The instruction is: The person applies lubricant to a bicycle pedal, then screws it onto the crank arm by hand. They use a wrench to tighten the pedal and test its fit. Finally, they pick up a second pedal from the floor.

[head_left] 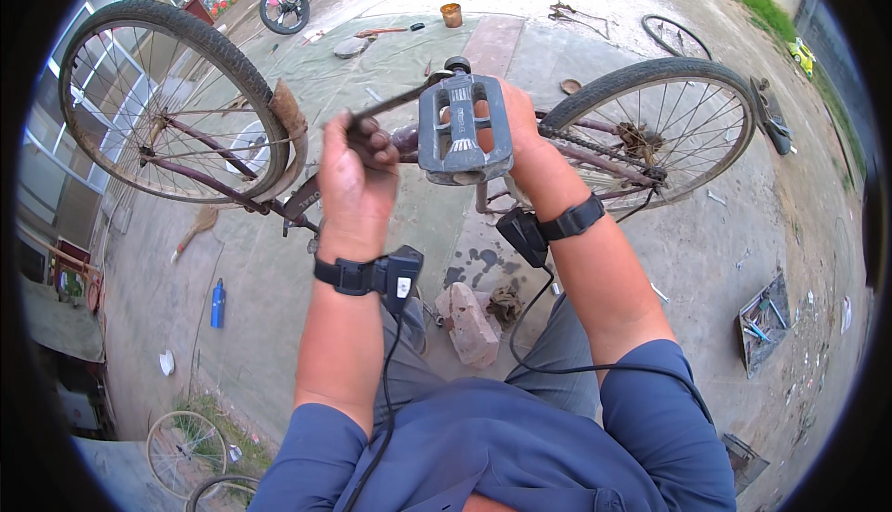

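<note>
A bicycle stands upside down before me, its dark frame partly hidden by my arms. Its grey pedal (pixel 462 128) is raised close to the camera. My right hand (pixel 518 126) is closed around the pedal's far and right side; skin shows through the pedal's openings, but most fingers are hidden. My left hand (pixel 358 164) is closed on a slim dark bar (pixel 400 100), possibly a wrench handle. The bar slants up to a round dark end beside the top of the pedal. Slight blur covers the left fingers. Behind my right wrist runs the chain (pixel 585 145).
The bicycle's wheels, one at left (pixel 172 12) and one at right (pixel 650 71), rise on either side. A stone block (pixel 469 326) and a brown rag (pixel 505 306) lie between my feet. At right sits a tool tray (pixel 764 324); at left, a blue bottle (pixel 217 304).
</note>
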{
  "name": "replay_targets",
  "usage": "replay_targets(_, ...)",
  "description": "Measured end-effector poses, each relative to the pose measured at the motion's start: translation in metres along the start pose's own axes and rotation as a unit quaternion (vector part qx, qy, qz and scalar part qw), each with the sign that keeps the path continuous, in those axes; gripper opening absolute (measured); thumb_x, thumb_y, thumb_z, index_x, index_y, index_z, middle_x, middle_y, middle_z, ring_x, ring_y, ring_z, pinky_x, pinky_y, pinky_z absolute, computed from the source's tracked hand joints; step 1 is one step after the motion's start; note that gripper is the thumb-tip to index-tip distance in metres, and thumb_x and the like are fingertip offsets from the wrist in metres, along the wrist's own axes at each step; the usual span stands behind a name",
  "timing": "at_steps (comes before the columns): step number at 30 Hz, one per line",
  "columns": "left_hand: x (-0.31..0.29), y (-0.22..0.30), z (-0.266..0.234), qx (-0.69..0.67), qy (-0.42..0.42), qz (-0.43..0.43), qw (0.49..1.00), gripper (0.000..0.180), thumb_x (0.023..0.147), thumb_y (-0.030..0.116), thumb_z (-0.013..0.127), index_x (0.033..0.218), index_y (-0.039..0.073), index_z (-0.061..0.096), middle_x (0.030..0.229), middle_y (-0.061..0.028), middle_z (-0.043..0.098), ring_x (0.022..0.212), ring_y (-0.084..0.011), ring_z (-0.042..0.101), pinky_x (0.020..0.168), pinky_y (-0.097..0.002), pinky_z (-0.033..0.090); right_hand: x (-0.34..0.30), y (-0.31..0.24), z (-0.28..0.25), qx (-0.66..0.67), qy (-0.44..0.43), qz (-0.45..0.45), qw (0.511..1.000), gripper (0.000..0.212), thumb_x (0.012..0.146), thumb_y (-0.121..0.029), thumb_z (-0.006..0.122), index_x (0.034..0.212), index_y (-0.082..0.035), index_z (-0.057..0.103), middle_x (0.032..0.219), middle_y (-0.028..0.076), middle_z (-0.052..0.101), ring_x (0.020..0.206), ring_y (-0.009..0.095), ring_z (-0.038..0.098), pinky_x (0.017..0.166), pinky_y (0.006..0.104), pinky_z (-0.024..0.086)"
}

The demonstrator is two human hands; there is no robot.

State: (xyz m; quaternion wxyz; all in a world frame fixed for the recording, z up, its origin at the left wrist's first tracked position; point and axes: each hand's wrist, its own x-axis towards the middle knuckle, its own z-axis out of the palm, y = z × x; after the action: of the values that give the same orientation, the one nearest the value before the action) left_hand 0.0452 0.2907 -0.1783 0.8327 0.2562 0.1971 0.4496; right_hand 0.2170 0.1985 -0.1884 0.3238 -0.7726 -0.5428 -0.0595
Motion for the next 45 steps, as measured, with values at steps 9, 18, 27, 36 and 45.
replay_targets(9, -0.033, 0.053, 0.147, 0.645, -0.278, 0.512, 0.495, 0.021, 0.091, 0.023, 0.064, 0.088, 0.002, 0.058, 0.07, -0.0114, 0.061, 0.061, -0.0253, 0.06, 0.055, -0.0351, 0.045, 0.0, 0.0, 0.008, -0.059, 0.044, -0.022, 0.997, 0.019, 0.075, -0.02, 0.068, 0.09, -0.011, 0.07, 0.095, 0.01, 0.071, 0.092, 0.031, 0.067, 0.077, 0.0437, 0.056)
replay_targets(18, -0.011, 0.081, 0.108, 0.354, -0.171, 0.313, 0.865, 0.02, 0.095, 0.024, 0.064, 0.087, 0.007, 0.058, 0.07, -0.0021, 0.059, 0.055, -0.0113, 0.053, 0.048, -0.0246, 0.039, 0.003, -0.004, 0.005, -0.025, 0.045, -0.016, 0.999, 0.018, 0.079, -0.025, 0.065, 0.09, -0.013, 0.073, 0.091, 0.013, 0.072, 0.09, 0.034, 0.068, 0.076, 0.0454, 0.055)
replay_targets(27, 0.004, 0.018, -0.01, 0.002, -0.042, -0.01, 0.999, 0.014, 0.096, 0.021, 0.058, 0.087, 0.012, 0.053, 0.072, -0.0013, 0.056, 0.061, -0.0117, 0.052, 0.048, -0.0235, 0.04, 0.002, -0.002, 0.007, -0.032, 0.066, -0.037, 0.997, 0.017, 0.078, -0.025, 0.065, 0.089, -0.013, 0.072, 0.093, 0.012, 0.072, 0.091, 0.033, 0.068, 0.077, 0.0454, 0.055)
replay_targets(36, 0.003, -0.028, -0.03, -0.172, -0.043, -0.148, 0.973, 0.015, 0.094, 0.021, 0.06, 0.085, 0.009, 0.054, 0.078, -0.0014, 0.058, 0.064, -0.0093, 0.055, 0.05, -0.0206, 0.044, 0.002, -0.002, 0.006, -0.028, 0.063, -0.032, 0.997, 0.018, 0.078, -0.024, 0.065, 0.088, -0.011, 0.071, 0.093, 0.012, 0.072, 0.091, 0.033, 0.068, 0.077, 0.0451, 0.055)
replay_targets(45, 0.004, -0.018, -0.015, -0.07, -0.009, -0.062, 0.996, 0.017, 0.097, 0.025, 0.057, 0.087, 0.011, 0.059, 0.079, -0.003, 0.062, 0.064, -0.0121, 0.055, 0.051, -0.0246, 0.043, 0.0, -0.003, 0.001, -0.007, 0.054, -0.012, 0.998, 0.018, 0.078, -0.023, 0.065, 0.088, -0.009, 0.071, 0.092, 0.013, 0.072, 0.09, 0.034, 0.068, 0.077, 0.046, 0.055)
